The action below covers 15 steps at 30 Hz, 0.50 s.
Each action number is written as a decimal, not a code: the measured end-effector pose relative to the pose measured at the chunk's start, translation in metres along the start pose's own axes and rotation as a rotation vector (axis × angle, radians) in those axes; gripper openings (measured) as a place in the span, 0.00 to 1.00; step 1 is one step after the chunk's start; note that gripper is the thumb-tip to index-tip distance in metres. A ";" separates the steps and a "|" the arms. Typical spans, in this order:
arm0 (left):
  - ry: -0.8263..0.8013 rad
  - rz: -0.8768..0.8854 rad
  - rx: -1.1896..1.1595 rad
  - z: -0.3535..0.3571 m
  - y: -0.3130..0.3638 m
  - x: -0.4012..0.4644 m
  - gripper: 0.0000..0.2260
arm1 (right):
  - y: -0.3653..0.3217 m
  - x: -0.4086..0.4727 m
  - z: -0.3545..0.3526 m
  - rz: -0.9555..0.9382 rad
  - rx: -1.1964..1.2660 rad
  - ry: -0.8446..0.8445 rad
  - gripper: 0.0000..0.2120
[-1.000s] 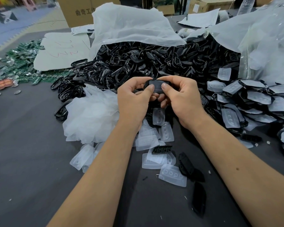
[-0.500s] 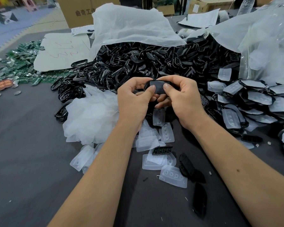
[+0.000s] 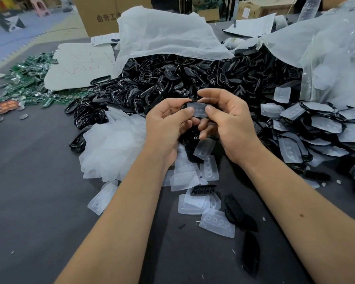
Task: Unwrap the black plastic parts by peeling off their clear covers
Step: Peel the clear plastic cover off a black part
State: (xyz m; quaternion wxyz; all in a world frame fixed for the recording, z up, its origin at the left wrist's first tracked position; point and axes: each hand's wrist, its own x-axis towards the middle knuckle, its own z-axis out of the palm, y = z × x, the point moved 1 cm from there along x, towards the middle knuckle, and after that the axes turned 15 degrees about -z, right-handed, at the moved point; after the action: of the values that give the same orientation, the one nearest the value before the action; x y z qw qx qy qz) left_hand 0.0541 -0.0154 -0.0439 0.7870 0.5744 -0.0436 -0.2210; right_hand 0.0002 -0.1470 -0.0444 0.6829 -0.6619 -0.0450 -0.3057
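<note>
Head view: my left hand point(image 3: 168, 124) and right hand point(image 3: 230, 121) together pinch one black part point(image 3: 195, 105) just above the counter point(image 3: 39, 191), thumbs pressing its clear cover point(image 3: 199, 110), which looks only partly lifted. Peeled covers point(image 3: 195, 177) lie scattered below my wrists beside a few bare black pieces point(image 3: 234, 208). To the right a heap of wrapped parts point(image 3: 324, 128) waits, so I judge most of the job remains.
</note>
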 end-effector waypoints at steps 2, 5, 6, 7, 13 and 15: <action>0.000 -0.036 -0.050 0.000 0.002 0.000 0.08 | -0.001 -0.001 -0.001 -0.080 -0.105 -0.014 0.16; 0.019 -0.093 -0.165 -0.001 0.006 0.003 0.07 | -0.004 -0.003 -0.002 -0.335 -0.460 -0.102 0.20; 0.019 -0.107 -0.204 -0.002 0.007 0.004 0.07 | -0.004 -0.004 -0.001 -0.415 -0.551 -0.140 0.20; 0.015 -0.121 -0.238 -0.003 0.009 0.005 0.06 | -0.004 -0.004 0.000 -0.473 -0.620 -0.167 0.19; -0.070 -0.198 -0.360 -0.003 0.011 0.004 0.13 | -0.001 -0.001 -0.002 -0.613 -0.789 -0.117 0.09; -0.076 -0.181 -0.370 -0.002 0.011 0.004 0.13 | -0.001 0.000 -0.002 -0.539 -0.702 -0.057 0.07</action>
State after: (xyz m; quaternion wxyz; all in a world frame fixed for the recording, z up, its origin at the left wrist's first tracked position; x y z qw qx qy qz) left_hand 0.0613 -0.0124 -0.0346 0.8537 0.4131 0.0201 -0.3165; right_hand -0.0013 -0.1489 -0.0442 0.3110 -0.8266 -0.1283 -0.4513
